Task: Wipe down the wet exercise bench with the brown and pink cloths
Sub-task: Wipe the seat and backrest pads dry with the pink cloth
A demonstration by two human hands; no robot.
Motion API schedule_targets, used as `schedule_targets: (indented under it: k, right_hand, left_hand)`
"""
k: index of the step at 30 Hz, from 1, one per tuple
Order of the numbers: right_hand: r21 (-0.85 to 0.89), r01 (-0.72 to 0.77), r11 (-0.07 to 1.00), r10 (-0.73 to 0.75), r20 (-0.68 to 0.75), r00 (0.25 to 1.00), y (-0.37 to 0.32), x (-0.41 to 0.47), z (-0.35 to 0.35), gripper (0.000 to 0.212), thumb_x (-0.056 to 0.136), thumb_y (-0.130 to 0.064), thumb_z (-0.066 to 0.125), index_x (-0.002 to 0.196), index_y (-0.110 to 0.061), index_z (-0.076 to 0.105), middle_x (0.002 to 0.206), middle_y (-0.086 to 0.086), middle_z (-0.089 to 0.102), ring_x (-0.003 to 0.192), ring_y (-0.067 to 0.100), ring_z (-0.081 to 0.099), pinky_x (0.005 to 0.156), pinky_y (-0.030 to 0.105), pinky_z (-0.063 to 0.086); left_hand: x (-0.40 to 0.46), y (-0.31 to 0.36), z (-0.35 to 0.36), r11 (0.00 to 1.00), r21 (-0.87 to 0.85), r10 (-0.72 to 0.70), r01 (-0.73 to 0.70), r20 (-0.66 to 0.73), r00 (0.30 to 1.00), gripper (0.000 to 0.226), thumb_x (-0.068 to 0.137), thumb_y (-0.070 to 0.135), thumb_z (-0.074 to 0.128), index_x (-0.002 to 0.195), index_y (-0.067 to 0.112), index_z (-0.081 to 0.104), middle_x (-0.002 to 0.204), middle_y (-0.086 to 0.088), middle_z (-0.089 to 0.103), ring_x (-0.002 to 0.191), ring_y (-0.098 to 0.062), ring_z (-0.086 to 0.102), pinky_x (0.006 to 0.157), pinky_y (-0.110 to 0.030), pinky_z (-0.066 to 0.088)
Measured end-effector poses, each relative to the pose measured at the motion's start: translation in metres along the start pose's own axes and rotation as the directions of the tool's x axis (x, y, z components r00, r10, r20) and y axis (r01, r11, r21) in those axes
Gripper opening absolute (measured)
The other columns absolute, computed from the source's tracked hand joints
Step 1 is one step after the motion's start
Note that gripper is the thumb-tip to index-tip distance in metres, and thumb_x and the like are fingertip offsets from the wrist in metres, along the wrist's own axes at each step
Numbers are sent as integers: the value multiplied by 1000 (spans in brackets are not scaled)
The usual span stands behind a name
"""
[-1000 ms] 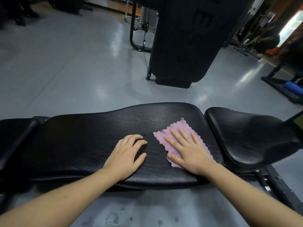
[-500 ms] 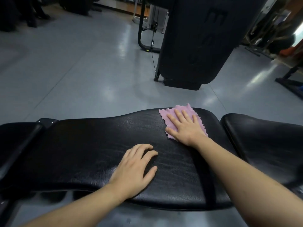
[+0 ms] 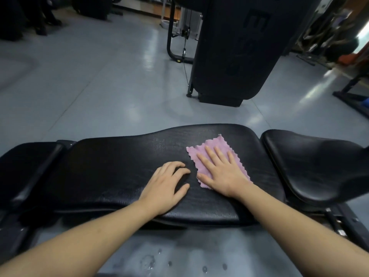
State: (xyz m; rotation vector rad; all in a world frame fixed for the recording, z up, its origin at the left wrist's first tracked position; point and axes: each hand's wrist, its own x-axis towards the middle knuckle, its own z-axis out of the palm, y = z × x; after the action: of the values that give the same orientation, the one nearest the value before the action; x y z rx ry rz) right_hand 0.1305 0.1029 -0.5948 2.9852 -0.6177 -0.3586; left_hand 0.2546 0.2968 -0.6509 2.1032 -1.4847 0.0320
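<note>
Water drops point(image 3: 148, 262) on floor nearest. Left hand point(image 3: 166, 184) rests on tabletop point(image 3: 119, 168), fingers loosely curled, holding nothing. Just right of it, right hand point(image 3: 221, 172), fingers flat and spread, presses pink cloth point(image 3: 217, 145), pulled back near from the far edge: wiping stroke continues. Cloth thin, zigzag-edged; tabletop black grained vinyl. Brown cloth unseen.

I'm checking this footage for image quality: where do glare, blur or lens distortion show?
Head view: pale glare streaks on the floor; blown-out light and blur at the upper right; the wide lens bows the bench; the right hand and pink cloth are sharp.
</note>
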Motion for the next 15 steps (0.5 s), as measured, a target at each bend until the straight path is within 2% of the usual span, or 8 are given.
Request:
schedule_targets:
  k: [7, 15]
  right_hand:
    - [-28, 52, 998, -52, 6, 999, -31, -56, 11, 88, 80, -74, -7, 160, -36, -9, 168, -1, -18, 154, 24, -19, 121, 54, -12]
    - [-16, 66, 998, -66, 16, 998, -29, -23, 6, 86, 78, -77, -6, 158, -44, -10, 168, -5, -20, 154, 20, -21, 122, 52, -11]
  left_hand:
    - [-2, 4, -5, 999, -35, -11, 12, 30, 999, 45, 94, 45, 49, 135, 27, 52, 138, 9, 46, 132, -14, 39, 111, -33, 33]
    - [-1, 1, 0, 999, -36, 1, -1, -12, 1000, 47, 93, 45, 48, 133, 20, 52, 138, 6, 47, 132, -14, 38, 113, -31, 31]
